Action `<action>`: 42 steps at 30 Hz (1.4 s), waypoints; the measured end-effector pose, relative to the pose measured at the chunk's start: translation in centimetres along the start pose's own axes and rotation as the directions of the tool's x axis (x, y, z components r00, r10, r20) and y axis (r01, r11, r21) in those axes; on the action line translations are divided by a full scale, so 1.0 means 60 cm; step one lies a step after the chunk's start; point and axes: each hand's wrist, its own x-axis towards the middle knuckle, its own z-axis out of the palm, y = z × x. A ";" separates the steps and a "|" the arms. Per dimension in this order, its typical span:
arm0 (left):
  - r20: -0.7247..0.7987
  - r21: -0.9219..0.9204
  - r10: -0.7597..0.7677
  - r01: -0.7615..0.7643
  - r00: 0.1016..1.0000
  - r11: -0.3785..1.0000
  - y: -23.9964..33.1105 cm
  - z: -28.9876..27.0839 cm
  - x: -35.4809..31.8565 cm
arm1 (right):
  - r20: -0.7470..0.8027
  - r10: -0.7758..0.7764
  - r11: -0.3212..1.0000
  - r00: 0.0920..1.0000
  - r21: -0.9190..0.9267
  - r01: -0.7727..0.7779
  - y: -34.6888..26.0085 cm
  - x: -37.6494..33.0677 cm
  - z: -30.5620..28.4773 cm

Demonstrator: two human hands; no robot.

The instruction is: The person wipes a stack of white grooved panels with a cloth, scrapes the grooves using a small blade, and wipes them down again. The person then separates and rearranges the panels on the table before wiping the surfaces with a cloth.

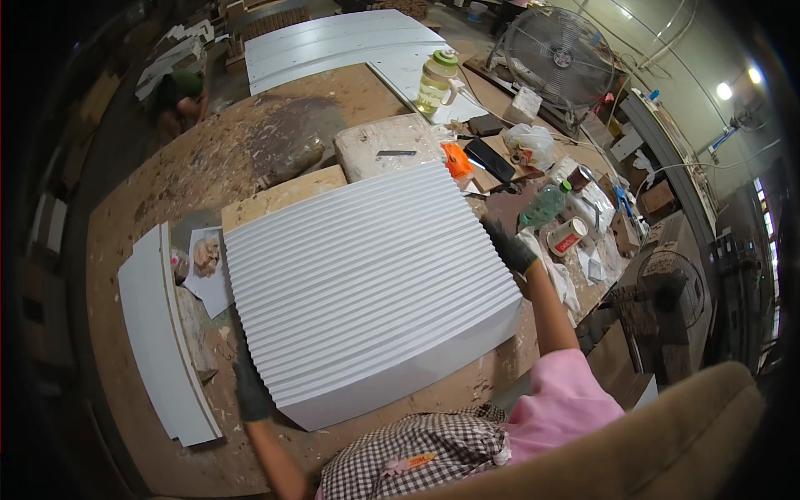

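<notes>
A large stack of white boards [367,287], its upper face a row of stepped, rib-like edges, lies on the worktable in front of me. My left hand [250,386], in a dark glove, holds the stack's left side near its front corner. At the right side, my right hand [510,247], also dark-gloved, grips the edge with its fingers pointing away from me. The stack partly hides the fingers of both hands. Under its far edge shows a tan board [287,193], and a wrapped block [387,143] sits just behind.
Curved white panels [162,342] lie at the table's left. Along the right are a phone [490,160], a green bottle [544,206], a paper cup [567,237] and a cloth [554,275]. A lidded jug [437,82] and a large fan [560,58] stand farther back. Another person [179,100] bends down at far left.
</notes>
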 end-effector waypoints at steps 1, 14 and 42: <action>0.010 0.002 -0.003 0.003 1.000 1.000 -0.038 -0.029 -0.017 | -0.010 -0.001 1.000 1.000 0.003 0.001 0.009 -0.006 -0.008; -0.118 -0.042 -0.285 0.282 0.951 0.959 -0.075 -0.097 -0.076 | -0.166 0.364 0.926 0.916 -0.044 -0.376 0.005 -0.059 0.022; -0.290 0.839 0.487 -0.027 0.824 0.544 -0.193 -0.065 -0.183 | -0.064 -0.266 0.209 0.962 -0.978 -0.007 -0.161 -0.144 0.444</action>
